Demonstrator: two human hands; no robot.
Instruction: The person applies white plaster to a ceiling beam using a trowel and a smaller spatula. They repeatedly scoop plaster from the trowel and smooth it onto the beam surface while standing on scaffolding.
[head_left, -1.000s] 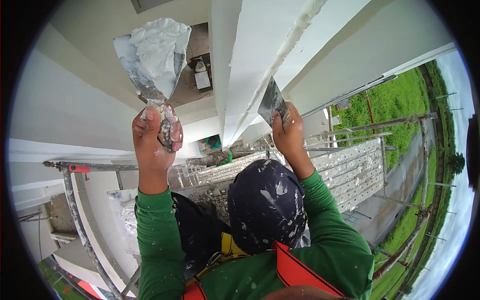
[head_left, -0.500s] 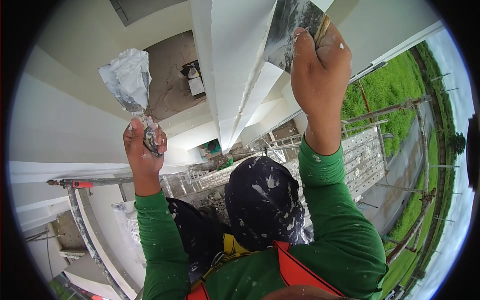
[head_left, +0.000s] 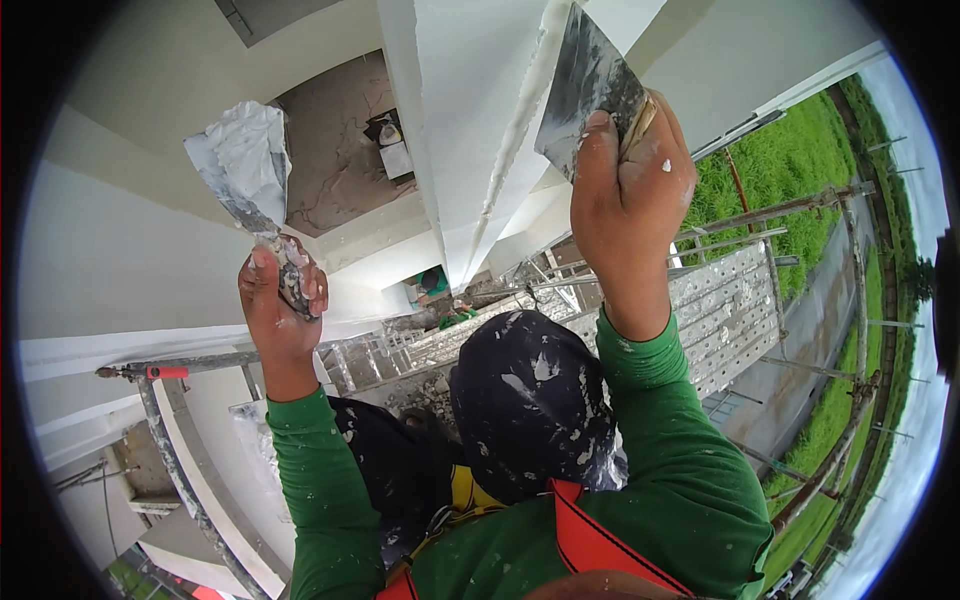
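Note:
My left hand is wrapped round the handle of a putty knife held blade up. A thick lump of white putty covers most of that blade. On the other side my right hand grips a second putty knife, thumb pressed on its broad, dark, smeared blade and a bit of its wooden handle showing. This blade is beside the edge of a white column, where a rough line of putty runs down; whether they touch I cannot tell.
Below, a perforated metal scaffold plank is splashed with white. Scaffold pipes stand at the right and another pipe at the left. Someone in green is far below, near the column's foot. Grass lies beyond.
My right hand has drawn its putty knife back toward me and down from the upper part of the column edge. The left hand with its loaded knife has shifted slightly left.

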